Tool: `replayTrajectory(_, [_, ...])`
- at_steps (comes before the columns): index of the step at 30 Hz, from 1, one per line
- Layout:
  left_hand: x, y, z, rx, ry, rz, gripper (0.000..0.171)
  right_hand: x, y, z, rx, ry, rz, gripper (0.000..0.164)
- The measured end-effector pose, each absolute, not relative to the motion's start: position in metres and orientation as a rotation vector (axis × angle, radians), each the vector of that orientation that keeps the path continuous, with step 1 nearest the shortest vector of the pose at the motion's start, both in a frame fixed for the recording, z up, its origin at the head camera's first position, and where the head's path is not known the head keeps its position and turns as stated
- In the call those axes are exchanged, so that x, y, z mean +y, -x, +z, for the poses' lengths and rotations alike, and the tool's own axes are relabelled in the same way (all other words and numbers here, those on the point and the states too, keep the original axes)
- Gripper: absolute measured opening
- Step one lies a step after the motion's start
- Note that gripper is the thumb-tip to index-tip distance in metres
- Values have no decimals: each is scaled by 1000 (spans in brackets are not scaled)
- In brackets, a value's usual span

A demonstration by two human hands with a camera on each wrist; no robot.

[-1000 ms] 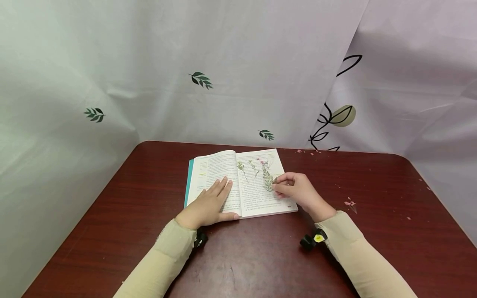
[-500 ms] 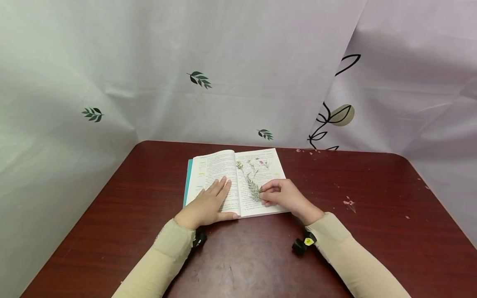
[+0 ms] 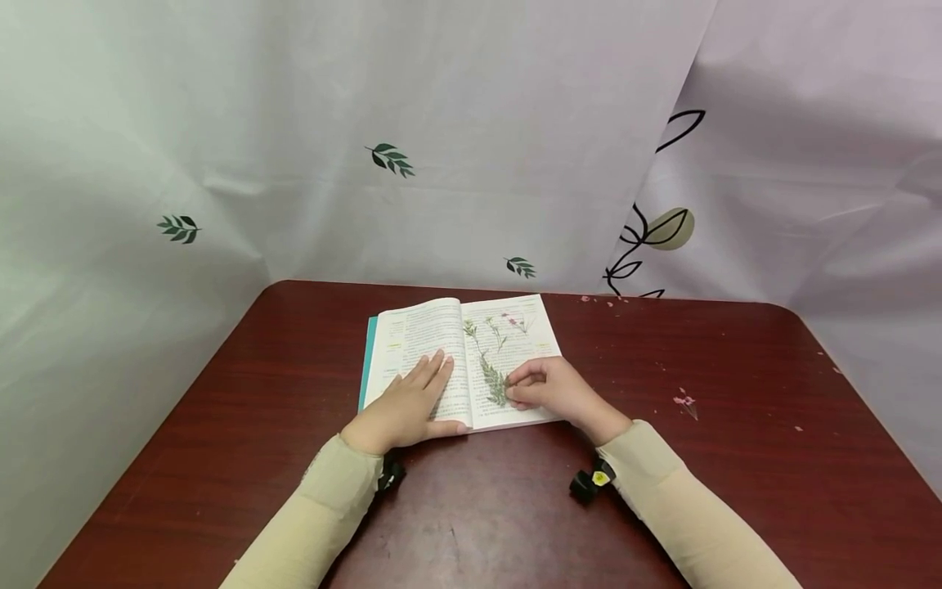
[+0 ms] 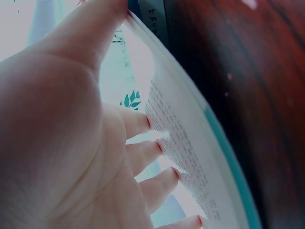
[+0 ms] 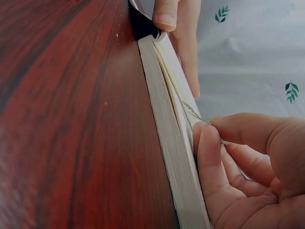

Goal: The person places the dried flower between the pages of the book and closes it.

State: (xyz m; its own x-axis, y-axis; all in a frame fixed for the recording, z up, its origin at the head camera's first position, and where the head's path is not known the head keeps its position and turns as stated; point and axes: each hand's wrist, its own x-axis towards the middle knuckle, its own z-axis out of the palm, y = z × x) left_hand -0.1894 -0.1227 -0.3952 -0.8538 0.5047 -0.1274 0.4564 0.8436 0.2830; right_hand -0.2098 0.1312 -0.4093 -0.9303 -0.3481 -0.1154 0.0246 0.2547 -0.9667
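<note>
An open book (image 3: 423, 323) lies on the table, its teal cover edge showing at the left. My left hand (image 3: 408, 407) rests flat on the left page with fingers straight; the left wrist view has its fingertips on the printed page. At the lower right page my right hand (image 3: 550, 388) pinches a leafy green sprig (image 3: 492, 378) between thumb and forefinger, as the right wrist view also shows for the sprig (image 5: 193, 112). Higher on that page lie a yellowish flower sprig (image 3: 469, 328), a thin stem (image 3: 496, 331) and a small pink flower (image 3: 513, 320).
The dark red table (image 3: 243, 483) surrounds the book. A pink blossom (image 3: 686, 401) lies on the table at the right, and small pink petals (image 3: 586, 299) are scattered near the back edge. A pale curtain (image 3: 309, 147) with leaf prints hangs behind.
My right hand has moved left and slightly toward me, carrying the leafy sprig from the right of the page nearer to the book's fold. The left hand keeps its place on the page.
</note>
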Motion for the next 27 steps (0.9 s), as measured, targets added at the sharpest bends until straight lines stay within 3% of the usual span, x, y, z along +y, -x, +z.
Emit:
replayTrajectory(19, [-122, 189, -395, 2829, -751, 365, 102, 138, 212, -407, 2278, 394, -1686, 36])
replayTrajectory(27, [-123, 189, -394, 2832, -747, 363, 102, 140, 212, -405, 2262, 425, -1705, 33])
